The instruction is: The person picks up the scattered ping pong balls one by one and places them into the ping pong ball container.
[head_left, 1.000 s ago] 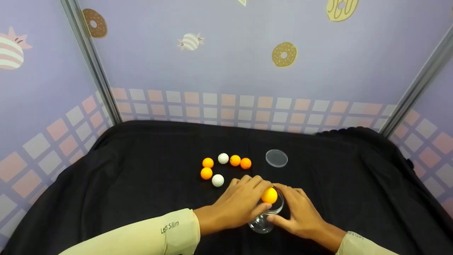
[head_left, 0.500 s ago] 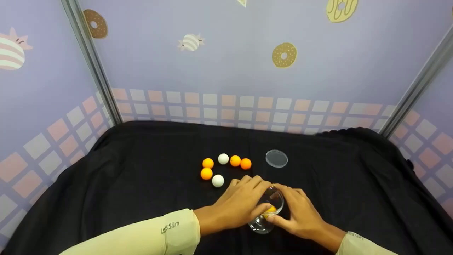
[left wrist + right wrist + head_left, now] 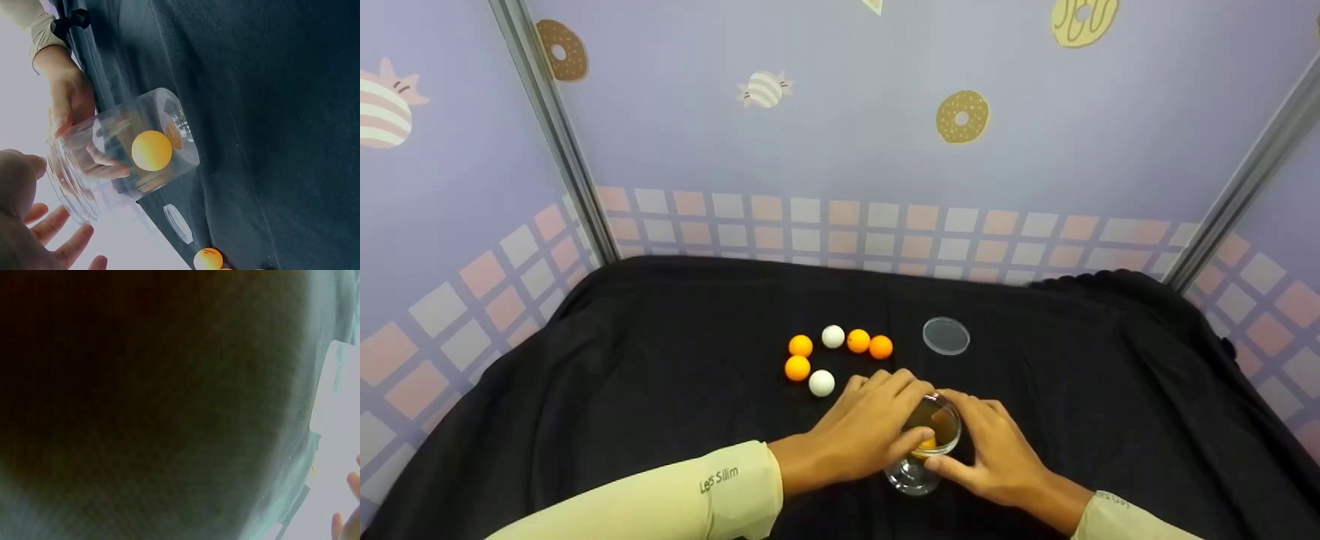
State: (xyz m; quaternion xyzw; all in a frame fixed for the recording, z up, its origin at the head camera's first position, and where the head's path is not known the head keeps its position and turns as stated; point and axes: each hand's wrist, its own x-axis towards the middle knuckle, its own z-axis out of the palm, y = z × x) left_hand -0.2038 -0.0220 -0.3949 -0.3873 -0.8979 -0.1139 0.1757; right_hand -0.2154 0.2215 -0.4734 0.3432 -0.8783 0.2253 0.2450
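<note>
Jar (image 3: 121, 140) with 1 orange ball (image 3: 152, 151) could tip if the right grip (image 3: 997, 454), curled round it, loosens; left grip (image 3: 866, 431) lies spread at the rim (image 3: 72, 183)

Left forearm (image 3: 660, 491) slants in low over the near part of the table (image 3: 697, 315), while the right forearm (image 3: 1136, 519) is mostly out of shot. Pale yellow sleeves (image 3: 750, 476) on both, with bare wrists (image 3: 793, 466) past the cuffs. Left hand (image 3: 874, 427) is back-up with bent knuckles, and its thumb (image 3: 911, 444) sits apart from the loosely spread fingers (image 3: 76, 246). Right hand (image 3: 1001, 450) is curved in a proper grip, thumb one side, fingers the other. Both hands are super close together, nowhere near the table's far edge tbh.
</note>
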